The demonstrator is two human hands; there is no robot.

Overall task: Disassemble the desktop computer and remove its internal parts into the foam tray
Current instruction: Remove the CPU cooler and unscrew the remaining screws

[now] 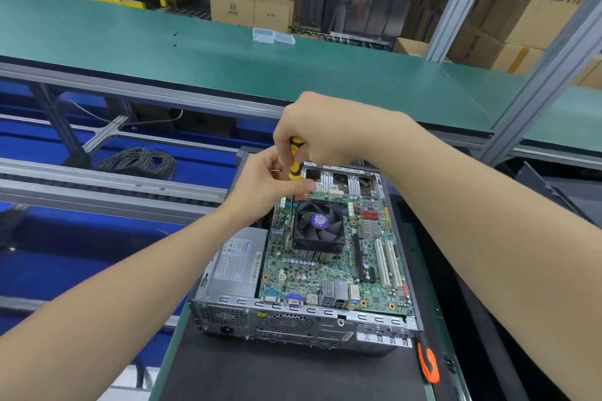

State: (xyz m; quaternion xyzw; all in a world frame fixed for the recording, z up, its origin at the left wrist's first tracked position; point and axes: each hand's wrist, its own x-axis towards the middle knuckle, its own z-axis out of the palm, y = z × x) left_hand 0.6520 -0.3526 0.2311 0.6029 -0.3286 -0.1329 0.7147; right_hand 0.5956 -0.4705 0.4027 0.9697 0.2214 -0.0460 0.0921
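your two hands meet over the far left part of the open desktop computer (306, 312), both on one screwdriver (295, 163) with a yellow and black handle. your right hand (325, 130) is curled over the top of the handle from above, fingers wrapped round it. your left hand (270, 182) sits just below and pinches the lower end of the handle between thumb and fingers. the hands touch each other there. the thin dark shaft runs down from the handle to the far left corner of the cpu fan (321, 226); the tip itself is too small to make out. the fan sits on a finned heatsink in the middle of the green motherboard (329, 273), which lies flat inside the case. a grey power supply (234, 262) with a white label lies in the case to the left of the board. the case stands with its rear ports toward you, lid off, on a black mat (277, 368) on the near counter (169, 352). an orange-handled tool (428, 365) lies on the mat just beside the near right corner of the case. beyond your hands runs a long green counter (195, 52) with two clear plastic boxes (273, 35) at its far edge, and cardboard boxes (250, 8) stand behind it. a coil of dark cable (140, 161) lies lower down on the left.
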